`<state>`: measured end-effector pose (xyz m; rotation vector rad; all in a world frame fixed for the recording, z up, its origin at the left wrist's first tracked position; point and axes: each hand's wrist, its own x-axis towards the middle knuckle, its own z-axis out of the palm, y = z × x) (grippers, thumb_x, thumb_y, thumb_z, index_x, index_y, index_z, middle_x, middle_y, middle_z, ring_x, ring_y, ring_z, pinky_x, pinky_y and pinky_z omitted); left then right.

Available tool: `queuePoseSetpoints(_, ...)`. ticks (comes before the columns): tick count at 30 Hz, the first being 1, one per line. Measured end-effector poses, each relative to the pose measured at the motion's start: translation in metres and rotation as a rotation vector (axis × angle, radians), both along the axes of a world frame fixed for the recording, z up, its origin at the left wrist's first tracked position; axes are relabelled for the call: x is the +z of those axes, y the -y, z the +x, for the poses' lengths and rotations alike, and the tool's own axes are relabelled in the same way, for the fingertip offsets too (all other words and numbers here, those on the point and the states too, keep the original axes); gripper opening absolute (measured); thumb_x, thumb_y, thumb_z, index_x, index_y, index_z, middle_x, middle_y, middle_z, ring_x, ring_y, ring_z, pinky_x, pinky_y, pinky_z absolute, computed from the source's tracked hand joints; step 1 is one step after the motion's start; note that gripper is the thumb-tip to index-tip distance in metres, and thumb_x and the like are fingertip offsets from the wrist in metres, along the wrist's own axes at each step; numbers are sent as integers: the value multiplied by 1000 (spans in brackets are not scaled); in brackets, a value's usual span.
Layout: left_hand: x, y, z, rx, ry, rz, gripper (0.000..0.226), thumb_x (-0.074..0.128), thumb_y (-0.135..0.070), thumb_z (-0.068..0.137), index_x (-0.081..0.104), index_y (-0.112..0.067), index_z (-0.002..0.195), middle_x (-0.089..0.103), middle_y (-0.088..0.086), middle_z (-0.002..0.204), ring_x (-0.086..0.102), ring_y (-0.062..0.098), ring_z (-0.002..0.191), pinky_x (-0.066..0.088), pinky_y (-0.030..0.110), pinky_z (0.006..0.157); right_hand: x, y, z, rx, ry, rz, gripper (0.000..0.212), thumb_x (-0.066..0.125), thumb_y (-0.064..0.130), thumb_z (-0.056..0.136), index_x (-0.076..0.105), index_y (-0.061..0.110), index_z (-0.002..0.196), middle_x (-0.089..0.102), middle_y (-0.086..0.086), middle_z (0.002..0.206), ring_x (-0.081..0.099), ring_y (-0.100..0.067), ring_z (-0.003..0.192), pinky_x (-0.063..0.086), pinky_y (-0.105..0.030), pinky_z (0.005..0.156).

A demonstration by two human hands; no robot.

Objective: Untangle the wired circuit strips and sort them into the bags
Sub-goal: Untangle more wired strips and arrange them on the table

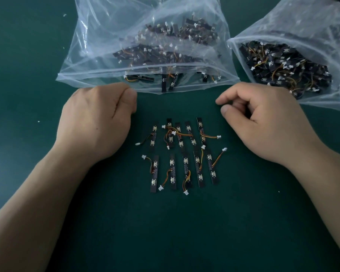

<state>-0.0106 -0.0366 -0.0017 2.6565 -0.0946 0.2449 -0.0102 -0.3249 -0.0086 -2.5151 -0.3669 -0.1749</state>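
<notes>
I take this for an electronics workshop bench, set up as a small-parts sorting station. A dark green matte mat (47,55) covers all of the work surface I can see. At its far side lie a clear plastic zip bag (98,42) and a second clear plastic bag (312,22). Both are stuffed with narrow black circuit strips (283,61) trailing orange and yellow wires with small white plug connectors. Ten loose strips of the same kind (154,174) lie in two rows on the mat, like batch stock. Tiny white specks (64,15) dot the mat.
</notes>
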Motion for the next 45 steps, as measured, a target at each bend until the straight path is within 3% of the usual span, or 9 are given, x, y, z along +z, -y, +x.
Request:
queuePoseSetpoints(7,0,-5,-4,-162,22,125,34,33,-43,102,55,-22,85,54,-2,62,47,36,64,36,38,61,2,-2,0,8,-30,-5,9,65,26,96,68,34,96,57,8,62,57,-15,61,46,-28,61)
queuePoseSetpoints(12,-4,-11,-3,-202,51,57,28,39,-40,104,59,-27,88,56,-7,64,46,30,65,32,36,64,5,-4,0,5,-31,-48,11,65,25,96,65,34,90,60,15,67,58,-11,62,38,-25,56)
queuePoseSetpoints(17,-4,-13,-6,-222,59,8,28,42,-36,103,63,-27,88,57,-8,64,50,31,64,37,36,65,3,-5,-1,16,-21,-47,11,64,25,96,64,34,89,60,17,67,58,-12,62,40,-27,56)
queuePoseSetpoints(23,-4,-11,-7,-213,43,10,27,44,-35,102,65,-26,87,59,-7,62,54,29,64,31,33,65,2,-5,-1,30,9,-35,10,63,27,95,63,35,89,60,18,69,58,-12,60,40,-27,55)
queuePoseSetpoints(32,-3,-10,-8,-202,37,-38,23,52,-41,96,62,-25,83,55,-7,57,54,16,61,33,31,62,1,-4,0,21,16,-39,12,65,25,95,63,34,88,61,17,70,58,-12,62,40,-26,55)
queuePoseSetpoints(39,-1,-10,-8,-200,41,-46,22,53,-41,95,61,-26,81,54,-8,57,54,14,61,35,31,60,0,-5,1,15,22,-56,13,65,25,95,62,36,88,62,18,72,59,-10,64,39,-25,56)
queuePoseSetpoints(45,-2,-12,-8,-210,31,-38,20,56,-41,93,61,-27,80,53,-8,56,53,15,59,36,17,63,-1,-4,1,3,27,-54,11,66,24,95,64,34,89,60,13,68,59,-12,64,43,-27,57)
